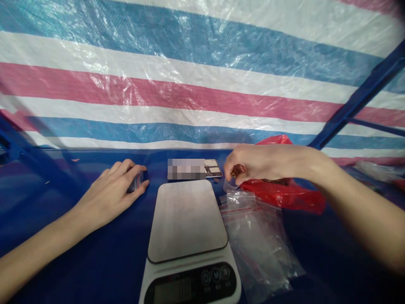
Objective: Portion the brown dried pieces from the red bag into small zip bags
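While your right hand (249, 166) pinches brown bits over the clear bags (256, 236) beside the scale (188, 219) | bags: light, limp, slippery, grip the rim | left hand (117, 188) curls around a small packet (136, 180) on the desk (79, 261).

The scale (190, 236) bears an "M" button (its display is unreadable).

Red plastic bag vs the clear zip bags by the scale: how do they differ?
The red plastic bag is opaque and crumpled into a mound; the clear plastic zip bags are see-through and lie nearly flat in a loose pile. The red bag sits farther back, partly behind the right hand; the clear bags lie nearer, beside the white digital kitchen scale. Both rest on the blue table surface.
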`<action>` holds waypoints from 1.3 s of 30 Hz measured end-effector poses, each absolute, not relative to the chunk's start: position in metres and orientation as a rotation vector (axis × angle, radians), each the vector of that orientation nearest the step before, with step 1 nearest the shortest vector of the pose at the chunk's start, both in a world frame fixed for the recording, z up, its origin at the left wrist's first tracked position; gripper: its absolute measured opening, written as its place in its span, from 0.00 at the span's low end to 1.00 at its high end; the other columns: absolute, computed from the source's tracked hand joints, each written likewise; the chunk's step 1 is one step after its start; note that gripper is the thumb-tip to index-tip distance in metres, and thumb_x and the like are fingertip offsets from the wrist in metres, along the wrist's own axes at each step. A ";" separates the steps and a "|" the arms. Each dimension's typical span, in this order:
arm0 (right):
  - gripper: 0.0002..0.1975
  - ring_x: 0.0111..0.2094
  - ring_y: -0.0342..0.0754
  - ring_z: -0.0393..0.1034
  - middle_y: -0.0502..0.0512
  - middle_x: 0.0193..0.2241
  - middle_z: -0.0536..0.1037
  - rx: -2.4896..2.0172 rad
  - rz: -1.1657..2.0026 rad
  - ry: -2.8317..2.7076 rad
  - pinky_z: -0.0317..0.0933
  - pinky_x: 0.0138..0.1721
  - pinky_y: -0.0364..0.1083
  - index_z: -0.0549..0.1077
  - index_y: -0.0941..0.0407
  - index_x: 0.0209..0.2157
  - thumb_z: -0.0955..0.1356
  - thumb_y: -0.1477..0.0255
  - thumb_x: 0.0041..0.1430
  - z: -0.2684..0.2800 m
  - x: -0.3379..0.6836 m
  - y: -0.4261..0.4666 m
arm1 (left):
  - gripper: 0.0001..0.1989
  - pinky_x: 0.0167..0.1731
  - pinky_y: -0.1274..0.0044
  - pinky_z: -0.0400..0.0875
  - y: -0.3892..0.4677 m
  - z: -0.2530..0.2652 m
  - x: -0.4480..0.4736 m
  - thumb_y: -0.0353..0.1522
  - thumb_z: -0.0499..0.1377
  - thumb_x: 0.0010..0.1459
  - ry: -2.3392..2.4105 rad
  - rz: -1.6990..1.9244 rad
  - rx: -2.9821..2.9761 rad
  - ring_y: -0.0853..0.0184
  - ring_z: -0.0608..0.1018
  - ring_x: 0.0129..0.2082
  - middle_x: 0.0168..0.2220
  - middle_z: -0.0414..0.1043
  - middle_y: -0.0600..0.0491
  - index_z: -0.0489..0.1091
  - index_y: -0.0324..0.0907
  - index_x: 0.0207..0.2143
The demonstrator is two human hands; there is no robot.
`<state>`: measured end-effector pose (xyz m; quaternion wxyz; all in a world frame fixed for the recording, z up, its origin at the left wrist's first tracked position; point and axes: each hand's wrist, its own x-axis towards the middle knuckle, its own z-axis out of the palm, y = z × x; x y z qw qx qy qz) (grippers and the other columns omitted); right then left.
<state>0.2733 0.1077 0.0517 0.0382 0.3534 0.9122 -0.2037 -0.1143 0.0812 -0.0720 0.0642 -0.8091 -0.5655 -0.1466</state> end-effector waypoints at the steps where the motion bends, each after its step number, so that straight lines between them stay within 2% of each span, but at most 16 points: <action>1: 0.09 0.30 0.47 0.78 0.51 0.31 0.85 1.097 -0.633 2.784 0.66 0.30 0.42 0.86 0.54 0.37 0.73 0.77 0.56 0.051 0.275 0.108 | 0.25 0.48 0.58 0.72 0.081 -0.072 -0.115 0.52 0.50 0.69 -1.709 -0.442 -2.448 0.49 0.77 0.48 0.49 0.74 0.45 0.74 0.49 0.55; 5: 0.10 0.30 0.47 0.78 0.51 0.33 0.86 1.099 -0.698 2.780 0.67 0.30 0.43 0.87 0.52 0.40 0.73 0.75 0.58 0.051 0.282 0.111 | 0.25 0.49 0.58 0.72 0.080 -0.073 -0.116 0.52 0.50 0.69 -1.714 -0.470 -2.460 0.49 0.77 0.48 0.49 0.74 0.45 0.74 0.50 0.55; 9: 0.12 0.33 0.49 0.80 0.52 0.38 0.87 1.150 -0.739 2.794 0.68 0.32 0.43 0.86 0.52 0.44 0.74 0.72 0.58 0.056 0.287 0.110 | 0.25 0.50 0.59 0.72 0.080 -0.075 -0.118 0.52 0.50 0.69 -1.697 -0.476 -2.485 0.50 0.77 0.48 0.49 0.74 0.45 0.73 0.49 0.55; 16: 0.13 0.38 0.52 0.81 0.53 0.39 0.86 1.188 -0.925 2.703 0.70 0.36 0.45 0.83 0.54 0.43 0.72 0.71 0.55 0.065 0.286 0.111 | 0.27 0.53 0.58 0.71 0.080 -0.076 -0.120 0.53 0.48 0.70 -1.682 -0.450 -2.498 0.51 0.75 0.49 0.50 0.73 0.44 0.72 0.46 0.57; 22: 0.13 0.33 0.48 0.74 0.53 0.33 0.81 1.393 -0.553 2.617 0.62 0.33 0.45 0.80 0.57 0.39 0.69 0.79 0.50 0.052 0.281 0.117 | 0.32 0.54 0.57 0.71 0.081 -0.076 -0.120 0.56 0.46 0.70 -1.704 -0.438 -2.510 0.51 0.75 0.50 0.51 0.71 0.44 0.72 0.45 0.59; 27: 0.06 0.28 0.44 0.66 0.50 0.28 0.76 1.396 -0.463 2.479 0.55 0.29 0.45 0.77 0.57 0.32 0.70 0.79 0.50 0.022 0.267 0.130 | 0.31 0.55 0.58 0.71 0.080 -0.076 -0.120 0.56 0.47 0.69 -1.731 -0.453 -2.499 0.52 0.76 0.49 0.51 0.71 0.46 0.72 0.46 0.60; 30: 0.06 0.27 0.44 0.64 0.49 0.26 0.74 1.380 -0.504 2.505 0.53 0.29 0.45 0.76 0.56 0.29 0.68 0.81 0.50 0.018 0.272 0.136 | 0.32 0.54 0.58 0.71 0.080 -0.076 -0.121 0.56 0.47 0.69 -1.727 -0.451 -2.499 0.53 0.75 0.49 0.51 0.71 0.46 0.72 0.46 0.60; 34: 0.03 0.29 0.46 0.70 0.51 0.28 0.79 1.351 -0.718 2.584 0.56 0.30 0.45 0.78 0.57 0.31 0.71 0.75 0.53 0.038 0.286 0.135 | 0.33 0.53 0.58 0.71 0.080 -0.077 -0.122 0.56 0.46 0.70 -1.711 -0.437 -2.512 0.52 0.74 0.49 0.51 0.70 0.45 0.71 0.44 0.60; 39: 0.11 0.30 0.49 0.74 0.53 0.28 0.82 1.317 -0.984 2.450 0.60 0.30 0.44 0.80 0.58 0.34 0.74 0.63 0.55 0.061 0.285 0.121 | 0.32 0.54 0.58 0.71 0.080 -0.079 -0.122 0.54 0.46 0.71 -1.703 -0.426 -2.518 0.53 0.74 0.50 0.52 0.70 0.46 0.71 0.43 0.61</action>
